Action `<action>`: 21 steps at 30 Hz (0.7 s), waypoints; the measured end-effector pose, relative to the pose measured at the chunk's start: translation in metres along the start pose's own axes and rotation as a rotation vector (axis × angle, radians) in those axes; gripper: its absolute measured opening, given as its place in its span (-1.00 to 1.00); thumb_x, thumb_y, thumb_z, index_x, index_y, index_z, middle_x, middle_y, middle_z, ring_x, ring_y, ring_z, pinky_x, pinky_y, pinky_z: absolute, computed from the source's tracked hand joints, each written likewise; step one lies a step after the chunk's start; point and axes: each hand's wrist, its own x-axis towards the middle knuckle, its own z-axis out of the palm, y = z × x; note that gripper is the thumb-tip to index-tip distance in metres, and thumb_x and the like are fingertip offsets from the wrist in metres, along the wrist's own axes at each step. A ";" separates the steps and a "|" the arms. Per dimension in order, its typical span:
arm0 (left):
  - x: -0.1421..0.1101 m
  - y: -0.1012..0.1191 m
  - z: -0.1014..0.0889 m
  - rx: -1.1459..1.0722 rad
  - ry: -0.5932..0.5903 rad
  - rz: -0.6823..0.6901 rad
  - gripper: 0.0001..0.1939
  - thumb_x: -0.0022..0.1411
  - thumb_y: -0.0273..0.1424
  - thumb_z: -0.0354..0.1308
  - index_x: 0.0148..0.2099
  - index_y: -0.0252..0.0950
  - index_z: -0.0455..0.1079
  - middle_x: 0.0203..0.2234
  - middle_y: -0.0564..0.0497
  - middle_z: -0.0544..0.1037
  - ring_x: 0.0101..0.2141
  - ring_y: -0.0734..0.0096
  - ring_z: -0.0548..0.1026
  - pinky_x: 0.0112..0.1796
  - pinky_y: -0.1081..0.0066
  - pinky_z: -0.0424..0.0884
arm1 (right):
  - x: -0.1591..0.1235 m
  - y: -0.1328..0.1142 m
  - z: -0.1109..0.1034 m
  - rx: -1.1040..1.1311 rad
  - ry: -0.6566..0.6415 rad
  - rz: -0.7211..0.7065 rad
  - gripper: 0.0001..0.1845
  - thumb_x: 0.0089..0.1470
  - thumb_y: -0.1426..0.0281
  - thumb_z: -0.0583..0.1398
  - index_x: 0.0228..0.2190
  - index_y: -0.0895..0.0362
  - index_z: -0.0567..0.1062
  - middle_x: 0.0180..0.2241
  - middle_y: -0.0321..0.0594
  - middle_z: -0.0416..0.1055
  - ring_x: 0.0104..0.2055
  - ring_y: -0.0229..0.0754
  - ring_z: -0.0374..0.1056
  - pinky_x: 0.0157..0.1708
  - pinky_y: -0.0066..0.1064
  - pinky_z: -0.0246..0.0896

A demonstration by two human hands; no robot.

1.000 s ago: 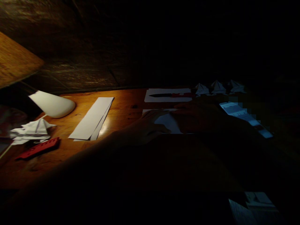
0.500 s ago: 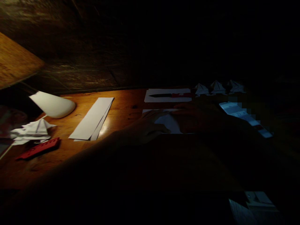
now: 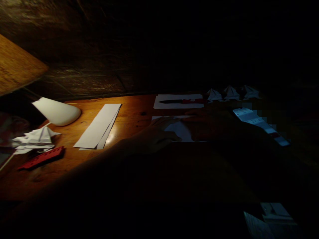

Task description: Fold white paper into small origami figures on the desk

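In dim light at the middle of the table, a folded white paper (image 3: 178,129) lies between my hands. My left hand (image 3: 159,132) is bent around its left side, with the thumb on the near edge and the fingers over the far part. Against the paper's right side rests my right hand (image 3: 203,127), mostly lost in shadow, so its fingers hardly show. Just beyond them a knife (image 3: 183,101) with a dark blade and red handle lies on a stack of white paper (image 3: 159,105).
White paper strips (image 3: 98,124) lie to the left under a lamp (image 3: 20,66). Near them are a white tapered object (image 3: 57,111), a crumpled folded paper (image 3: 37,139) and a red slotted piece (image 3: 41,158). Folded paper shapes (image 3: 230,93) and a lit phone (image 3: 256,121) are at right.
Both hands and the paper stay almost exactly where they were. The view has shifted very slightly.
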 end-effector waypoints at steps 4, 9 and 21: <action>0.000 0.001 -0.001 -0.001 -0.009 -0.004 -0.69 0.45 -0.45 0.10 0.12 -0.04 0.53 0.48 0.03 0.05 0.43 -0.06 0.07 0.36 -0.24 0.08 | 0.001 0.000 -0.001 0.023 -0.009 0.019 -0.18 0.12 -0.03 0.32 0.35 -0.14 0.33 0.42 -0.12 0.15 0.40 0.23 0.15 0.33 0.20 0.10; 0.000 0.001 -0.001 0.016 -0.021 -0.021 -0.67 0.45 -0.46 0.12 0.15 -0.03 0.52 0.49 0.07 0.03 0.44 -0.03 0.05 0.37 -0.22 0.06 | 0.003 0.008 -0.009 -0.007 0.084 0.051 -0.39 0.19 0.05 0.25 0.21 -0.03 0.49 0.26 -0.08 0.41 0.27 0.20 0.33 0.26 0.14 0.20; 0.001 0.001 0.002 0.052 -0.041 -0.026 -0.60 0.37 -0.51 0.15 0.15 0.01 0.48 0.50 0.09 -0.01 0.46 -0.04 -0.01 0.37 -0.27 0.02 | -0.006 0.021 -0.013 -0.189 0.156 0.207 -0.34 -0.02 0.12 0.36 0.12 0.04 0.54 0.12 0.00 0.45 0.10 0.24 0.41 0.09 0.07 0.31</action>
